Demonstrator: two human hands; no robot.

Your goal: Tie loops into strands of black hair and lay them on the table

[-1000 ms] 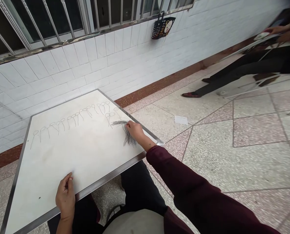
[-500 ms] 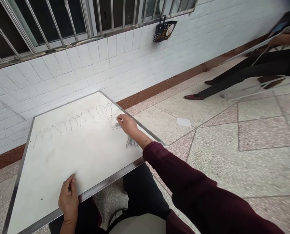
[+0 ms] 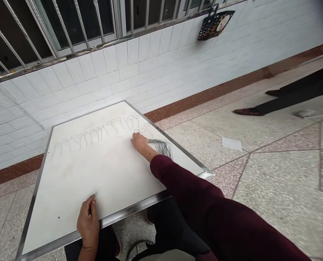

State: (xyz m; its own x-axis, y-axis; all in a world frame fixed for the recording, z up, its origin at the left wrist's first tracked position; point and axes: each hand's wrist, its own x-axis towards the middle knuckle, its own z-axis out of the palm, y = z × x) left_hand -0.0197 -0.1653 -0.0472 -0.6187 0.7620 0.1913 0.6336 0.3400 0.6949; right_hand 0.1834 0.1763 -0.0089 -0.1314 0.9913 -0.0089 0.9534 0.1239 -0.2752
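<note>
My right hand [image 3: 140,143], fingers pinched together, is at the surface of a white table [image 3: 109,177] with a metal rim. Whatever it pinches is hidden or too thin to make out. Just right of it lies a dark bundle of thin strands [image 3: 164,148]. A row of thin dark loops with tails [image 3: 97,131] runs along the far part of the table; a few more loops [image 3: 141,131] lie beyond the hand. My left hand [image 3: 89,217] rests over the near edge, thumb and fingertips together. What they hold, if anything, does not show.
White tiled wall [image 3: 104,79] and a barred window [image 3: 77,25] stand behind the table. A patterned black bag [image 3: 214,25] hangs from the bars. At right, another person's dark-trousered legs [image 3: 289,96] stretch over the floor near a white paper [image 3: 231,144].
My right hand has shifted left and slightly nearer relative to the table, uncovering more of the dark strands. My left hand stays at the near edge. The camera view has turned left.
</note>
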